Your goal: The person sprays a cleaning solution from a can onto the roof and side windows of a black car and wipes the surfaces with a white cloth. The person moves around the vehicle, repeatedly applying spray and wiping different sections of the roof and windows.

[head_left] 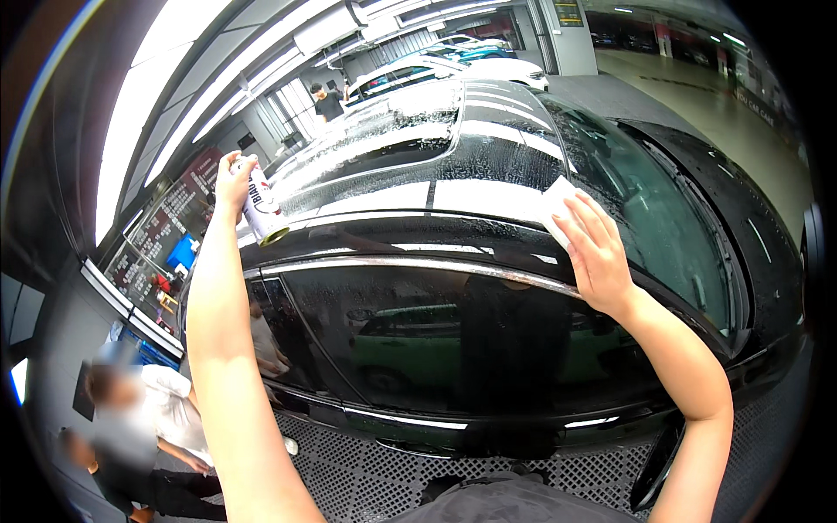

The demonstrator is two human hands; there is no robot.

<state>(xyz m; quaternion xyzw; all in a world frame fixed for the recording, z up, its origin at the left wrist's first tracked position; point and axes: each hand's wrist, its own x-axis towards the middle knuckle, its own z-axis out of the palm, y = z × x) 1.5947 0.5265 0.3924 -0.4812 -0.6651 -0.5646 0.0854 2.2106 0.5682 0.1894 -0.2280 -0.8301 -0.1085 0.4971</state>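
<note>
My left hand (232, 187) is closed round a white spray can (262, 212), tilted and held above the rear part of a black car's roof (501, 170). My right hand (602, 253) is closed on a flat white pad (555, 206), its fingers laid over it. That pad is at the roof's near side, close to the upper corner of the windshield (641, 200); whether it is cloth or sponge I cannot tell. Wet droplets and streaks cover the roof, with ceiling lights mirrored in it.
The car's dark side window (418, 336) and side mirror (658, 462) are just in front of me. A perforated grey floor (375, 458) lies below. Two people stand at the lower left, another person (329, 103) beyond the car. Other cars (410, 74) stand farther back.
</note>
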